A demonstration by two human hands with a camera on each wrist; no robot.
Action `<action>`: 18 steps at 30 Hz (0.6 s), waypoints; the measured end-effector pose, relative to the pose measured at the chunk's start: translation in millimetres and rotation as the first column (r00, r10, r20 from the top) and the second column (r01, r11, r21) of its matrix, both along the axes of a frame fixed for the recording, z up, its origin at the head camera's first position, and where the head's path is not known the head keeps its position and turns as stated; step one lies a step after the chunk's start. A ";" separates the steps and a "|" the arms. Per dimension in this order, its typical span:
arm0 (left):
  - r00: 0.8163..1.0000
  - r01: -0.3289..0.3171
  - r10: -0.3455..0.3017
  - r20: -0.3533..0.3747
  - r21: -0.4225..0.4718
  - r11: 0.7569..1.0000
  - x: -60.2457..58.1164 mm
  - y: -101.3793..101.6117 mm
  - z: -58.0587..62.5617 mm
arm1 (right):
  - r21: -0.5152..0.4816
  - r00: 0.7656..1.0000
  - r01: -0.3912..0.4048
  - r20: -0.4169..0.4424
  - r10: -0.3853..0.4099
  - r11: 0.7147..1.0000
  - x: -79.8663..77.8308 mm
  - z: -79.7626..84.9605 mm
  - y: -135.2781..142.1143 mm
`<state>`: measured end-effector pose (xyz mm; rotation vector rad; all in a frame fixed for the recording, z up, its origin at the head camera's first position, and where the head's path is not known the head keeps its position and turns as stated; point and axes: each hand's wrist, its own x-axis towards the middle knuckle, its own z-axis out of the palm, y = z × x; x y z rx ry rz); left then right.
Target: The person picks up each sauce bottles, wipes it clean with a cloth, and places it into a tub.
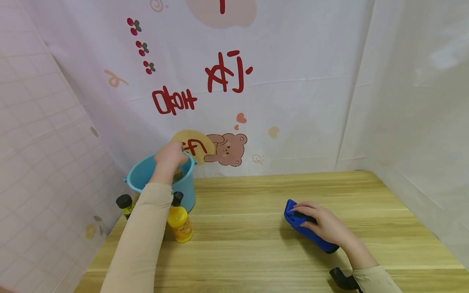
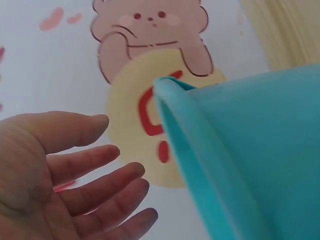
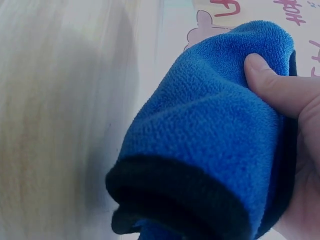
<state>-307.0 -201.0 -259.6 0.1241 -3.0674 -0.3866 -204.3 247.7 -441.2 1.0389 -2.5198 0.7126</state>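
My left hand [image 1: 170, 154] is over the rim of a light blue bucket [image 1: 188, 189] at the back left. In the left wrist view, the fingers of the left hand [image 2: 85, 185] are spread and relaxed with nothing in them, beside the bucket's rim [image 2: 200, 135]. Over the right part of the table, my right hand [image 1: 326, 224] grips a folded blue towel [image 1: 311, 236] with black edging. The right wrist view shows the thumb pressing on the fuzzy towel [image 3: 200, 110]. A brownish item [image 1: 177, 175] shows inside the bucket, mostly hidden by the left arm.
A yellow bottle [image 1: 180, 224] with a black cap stands in front of the bucket. Another black-capped bottle [image 1: 125, 203] is partly hidden behind the left forearm. A printed white sheet [image 1: 293, 101] hangs behind the wooden table [image 1: 234, 244]. A black device [image 1: 342, 278] sits by the right wrist.
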 end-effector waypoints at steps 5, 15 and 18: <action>0.995 0.061 -0.064 -0.078 -0.045 0.997 13.4 7.5 5.4 | -0.004 1.000 0.004 -0.003 -0.004 1.000 0.7 0.7 -0.3; 0.960 0.187 -0.194 -0.202 -0.054 0.981 47.5 21.4 -2.3 | -0.003 1.000 0.006 -0.008 -0.006 1.000 0.5 0.6 0.8; 0.939 0.233 -0.233 -0.254 -0.029 0.972 56.9 21.7 -8.1 | -0.006 1.000 0.005 -0.010 -0.005 1.000 0.3 0.6 1.0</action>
